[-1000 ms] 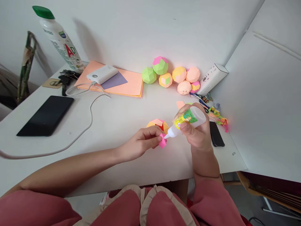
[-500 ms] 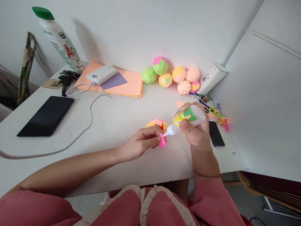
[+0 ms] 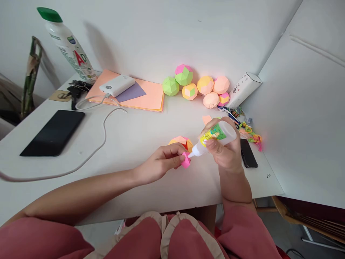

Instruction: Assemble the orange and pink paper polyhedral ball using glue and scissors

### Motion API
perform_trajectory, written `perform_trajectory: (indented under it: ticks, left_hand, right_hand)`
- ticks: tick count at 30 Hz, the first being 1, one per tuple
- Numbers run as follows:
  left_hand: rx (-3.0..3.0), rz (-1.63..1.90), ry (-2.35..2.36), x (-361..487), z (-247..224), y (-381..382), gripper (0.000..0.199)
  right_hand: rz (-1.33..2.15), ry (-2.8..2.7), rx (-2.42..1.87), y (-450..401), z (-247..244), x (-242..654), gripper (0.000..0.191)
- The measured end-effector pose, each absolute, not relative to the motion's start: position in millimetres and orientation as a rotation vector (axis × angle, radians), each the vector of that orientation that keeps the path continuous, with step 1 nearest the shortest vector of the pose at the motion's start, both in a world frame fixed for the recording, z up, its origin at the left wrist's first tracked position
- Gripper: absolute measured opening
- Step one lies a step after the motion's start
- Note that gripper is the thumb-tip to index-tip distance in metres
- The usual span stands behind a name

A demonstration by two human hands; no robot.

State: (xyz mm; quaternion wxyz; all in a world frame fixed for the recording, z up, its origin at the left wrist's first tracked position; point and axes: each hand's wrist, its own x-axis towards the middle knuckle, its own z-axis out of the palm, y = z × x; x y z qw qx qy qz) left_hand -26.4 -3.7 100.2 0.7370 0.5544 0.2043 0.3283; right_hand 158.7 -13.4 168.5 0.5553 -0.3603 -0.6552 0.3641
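Between thumb and fingers, my left hand (image 3: 164, 162) pinches a small folded pink paper piece (image 3: 185, 160). My right hand (image 3: 225, 151) is wrapped round a glue bottle (image 3: 214, 136) with a yellow and green label. The bottle is tilted, its white nozzle pointing down and left at the pink paper; whether the tip touches it I cannot tell. Just behind my left fingers sits an orange and yellow paper ball (image 3: 180, 140) with a red opening in its side. My hand hides its lower part.
Several faceted paper balls (image 3: 205, 85) line the wall. A white tube (image 3: 244, 90), paper scraps (image 3: 250, 133) and a phone (image 3: 248, 153) lie right. Leftward are orange sheets (image 3: 151, 95) under a power bank (image 3: 117, 85), its cable (image 3: 104, 133), a black tablet (image 3: 52, 133) and a tall bottle (image 3: 70, 46).
The pink paper has tilted slightly in my left fingers. The glue bottle has shifted very slightly to the right and down. Everything else looks the same.
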Motion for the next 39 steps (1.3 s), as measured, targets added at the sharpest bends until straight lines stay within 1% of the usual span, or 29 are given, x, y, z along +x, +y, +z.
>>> perform_trajectory:
  ticks: [10, 17, 20, 27, 34, 39]
  left_hand:
    - [1.225, 0.69, 0.44, -27, 100, -3, 0.03]
    - [1.236, 0.736, 0.485, -26, 100, -2, 0.035]
    - [1.231, 0.729, 0.462, -27, 100, -3, 0.032]
    - [1.245, 0.82, 0.35, -28, 104, 0, 0.015]
    - [1.27, 0.952, 0.304, -29, 111, 2, 0.013]
    - [1.246, 1.042, 0.38, -28, 108, 4, 0.01]
  right_hand:
    - [0.886, -1.505, -0.869, -11, 167, 159, 0.04]
    - [0.884, -1.559, -0.894, -14, 168, 159, 0.039]
    - [0.907, -1.508, -0.883, -13, 166, 159, 0.04]
    - [0.965, -1.283, -0.879, -7, 167, 162, 0.039]
    - [1.033, -1.227, -0.814, -6, 173, 161, 0.04]
    - [1.111, -1.149, -0.783, -6, 175, 160, 0.045]
